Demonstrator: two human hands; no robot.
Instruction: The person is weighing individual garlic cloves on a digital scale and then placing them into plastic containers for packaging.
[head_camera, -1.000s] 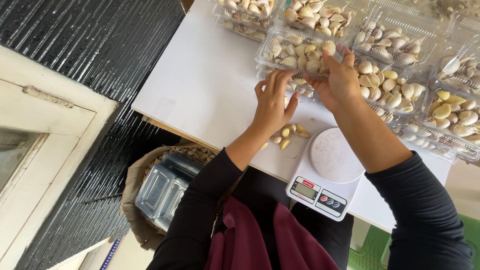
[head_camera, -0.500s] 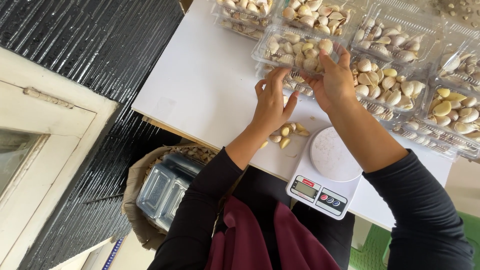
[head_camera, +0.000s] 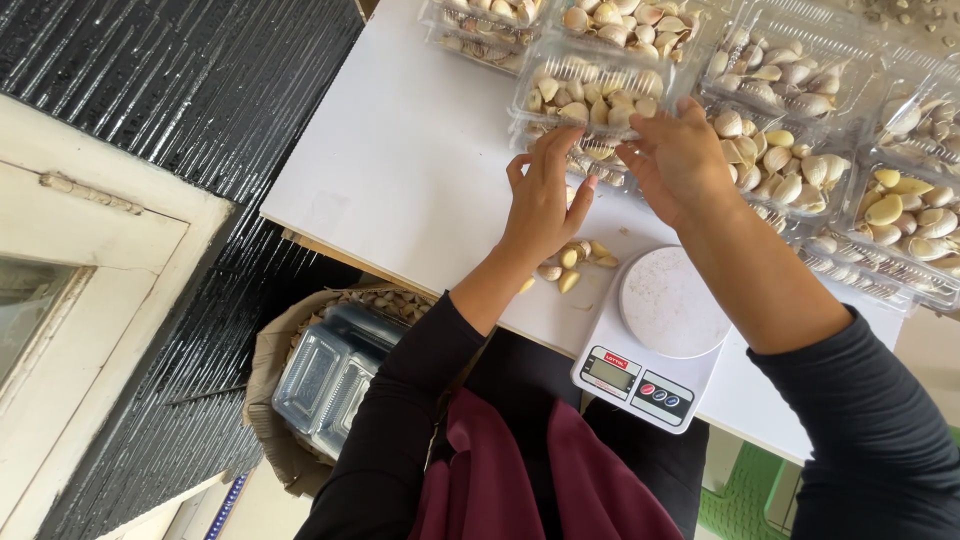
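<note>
— What's different from a moment ago?

— Not much. My left hand (head_camera: 545, 200) and right hand (head_camera: 680, 160) have stayed on the same clear plastic box of garlic cloves (head_camera: 590, 95), near the middle of the white table (head_camera: 400, 170), in the row along its far edge. My fingers have only shifted a little along the near rim of the lid. So the box hasn't left its place, and I judge I'm still working on that lid edge.

— Are you gripping it?

— Loosely. Both hands are spread, fingertips pressing on the rim and the box beneath; neither is clenched, and I can't tell whether any finger hooks under the edge.

— What does the stuff look like?

— The box is thin, ribbed, glossy plastic, and sits on another like it. The cloves inside are cream and tan, plump and teardrop-shaped, with papery skins. A few loose cloves (head_camera: 572, 262) lie just under my left wrist, near the table's near edge. Beside them sits the kitchen scale (head_camera: 655, 340): white, a round matte plate, a small grey screen, overhanging the near edge. More filled boxes (head_camera: 800, 170) crowd toward the far right corner. Below the table, empty plastic boxes (head_camera: 330, 375) rest in a woven basket (head_camera: 270, 350).
</note>
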